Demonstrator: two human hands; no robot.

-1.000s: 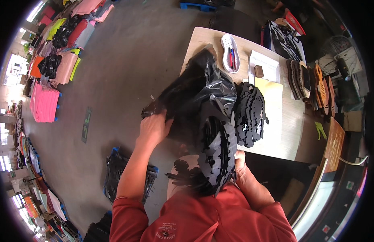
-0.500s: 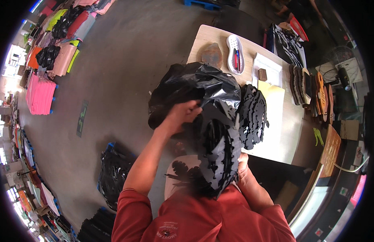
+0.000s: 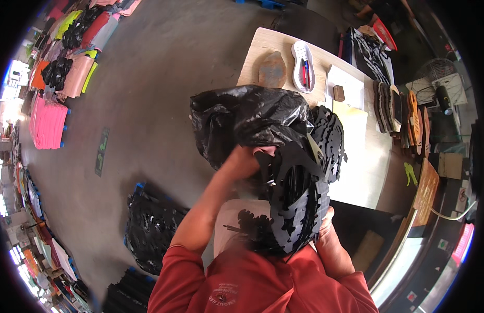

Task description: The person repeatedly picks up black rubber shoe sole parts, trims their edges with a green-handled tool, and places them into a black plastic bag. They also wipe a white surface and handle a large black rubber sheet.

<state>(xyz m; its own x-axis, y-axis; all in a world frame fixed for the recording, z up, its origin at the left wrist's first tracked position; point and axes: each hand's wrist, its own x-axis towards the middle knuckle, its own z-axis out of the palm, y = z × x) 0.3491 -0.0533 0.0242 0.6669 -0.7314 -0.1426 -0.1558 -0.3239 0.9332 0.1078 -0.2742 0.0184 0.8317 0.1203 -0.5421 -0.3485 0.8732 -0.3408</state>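
A grey concrete floor is stretching left of a pale wood-topped table; the right hand is grasping the right side of a thick, curved stack of jagged black sheets, which is standing in front of a red shirt; the left hand is touching the near edge of a crumpled, shiny black plastic bag, its fingertips mostly hidden, so I cannot tell its grip; the bag is meeting the stack's far end; beyond it, a white sole-shaped tray is holding pens.
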